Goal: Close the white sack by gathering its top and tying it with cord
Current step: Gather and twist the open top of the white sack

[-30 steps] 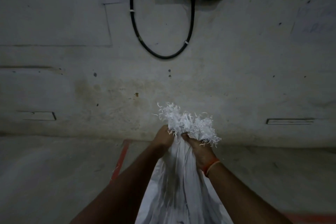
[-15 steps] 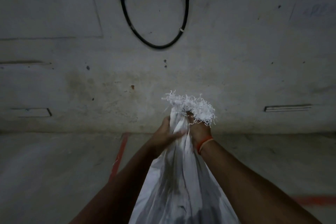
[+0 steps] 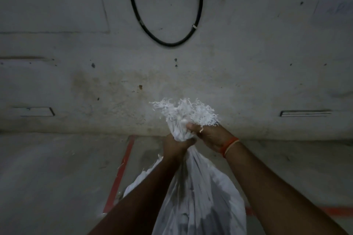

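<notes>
left to right: the left hand (image 3: 176,145) is closing in a fist around the gathered neck of the white sack (image 3: 198,196), thumb lying across the cloth, so the neck is passing straight through this hand. the sack is standing on the floor (image 3: 57,168) between the two forearms, its long axis running upright from the full body at the bottom of the view, through the fist, to the frayed top (image 3: 183,110), which is pointing up and away toward the wall (image 3: 248,63). just beside and slightly above, the right hand (image 3: 208,135), wearing an orange wristband (image 3: 230,146), is pinching the frayed top from the right, fingers curled on the fringe. the left hand is sitting lower on the neck, the right hand nearer the mouth. no cord is showing in view; judged from this, gathering is nearly complete and tying is not yet begun. any wrap would need to be going around the narrow neck, across the sack's long axis, close to the left fist.
</notes>
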`<state>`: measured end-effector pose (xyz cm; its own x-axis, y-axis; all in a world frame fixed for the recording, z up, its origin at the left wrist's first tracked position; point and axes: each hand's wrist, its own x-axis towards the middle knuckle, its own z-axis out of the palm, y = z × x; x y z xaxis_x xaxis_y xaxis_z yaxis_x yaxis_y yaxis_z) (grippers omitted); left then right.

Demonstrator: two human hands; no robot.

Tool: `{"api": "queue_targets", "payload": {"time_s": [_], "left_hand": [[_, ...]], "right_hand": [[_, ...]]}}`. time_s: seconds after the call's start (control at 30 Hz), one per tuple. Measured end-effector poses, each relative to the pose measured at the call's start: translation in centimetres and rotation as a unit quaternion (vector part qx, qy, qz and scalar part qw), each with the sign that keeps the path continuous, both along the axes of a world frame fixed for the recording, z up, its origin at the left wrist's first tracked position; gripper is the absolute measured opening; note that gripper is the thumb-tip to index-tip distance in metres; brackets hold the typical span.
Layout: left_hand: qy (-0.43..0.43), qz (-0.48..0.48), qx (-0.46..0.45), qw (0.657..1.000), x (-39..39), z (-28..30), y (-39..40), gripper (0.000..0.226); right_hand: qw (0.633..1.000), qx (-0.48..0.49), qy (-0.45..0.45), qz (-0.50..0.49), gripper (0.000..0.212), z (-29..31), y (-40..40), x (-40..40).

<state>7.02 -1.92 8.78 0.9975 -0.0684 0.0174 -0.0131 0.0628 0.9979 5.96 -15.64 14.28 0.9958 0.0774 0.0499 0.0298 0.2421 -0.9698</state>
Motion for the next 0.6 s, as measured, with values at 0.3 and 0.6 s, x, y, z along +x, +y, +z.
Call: {"api": "queue_targets", "payload": {"time_s": [0.3, 0.6], "left_hand": [[0.037, -0.096, -0.067, 0.992, 0.9, 0.8, -0.3, 0.037], [0.035, -0.174, 0.054, 0.983, 2.1, 1.7, -1.1, 0.025]], "right_hand": [[0.982, -0.187, 0.034, -0.013, 0.118, -8.5, -1.2, -4.5], [0.98, -0.167, -0.011, -0.11, 0.071, -11.0, 3.0, -2.0]]}}
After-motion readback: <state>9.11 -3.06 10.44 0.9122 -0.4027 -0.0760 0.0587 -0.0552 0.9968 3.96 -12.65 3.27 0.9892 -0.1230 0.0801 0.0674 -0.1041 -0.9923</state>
